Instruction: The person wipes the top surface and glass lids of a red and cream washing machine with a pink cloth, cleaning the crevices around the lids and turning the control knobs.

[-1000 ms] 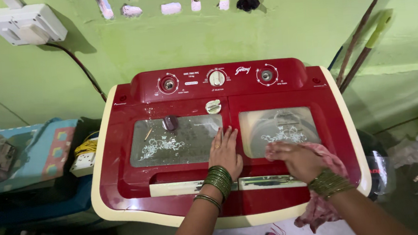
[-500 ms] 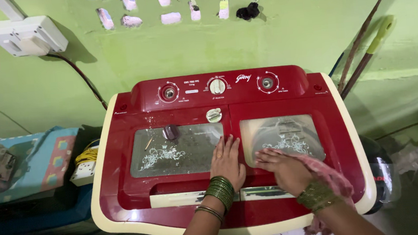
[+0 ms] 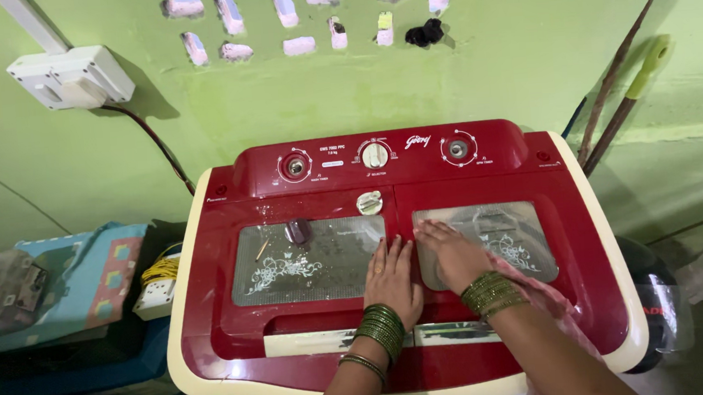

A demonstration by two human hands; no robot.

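My left grip (image 3: pixel 391 279) lies flat, fingers spread, on the washer's (image 3: pixel 211 314) left lid (image 3: pixel 290 264). My right grip (image 3: pixel 453 252) presses flat on the right lid (image 3: pixel 519 239) with a pink cloth (image 3: pixel 544 295) under the wrist. Beyond sit a small cap (image 3: pixel 297 230), then the dials (image 3: pixel 375 154).

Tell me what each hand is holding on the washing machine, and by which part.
The left hand holds nothing; it lies flat on the left lid. The right hand presses a pink cloth on the right lid; its grip is hidden.
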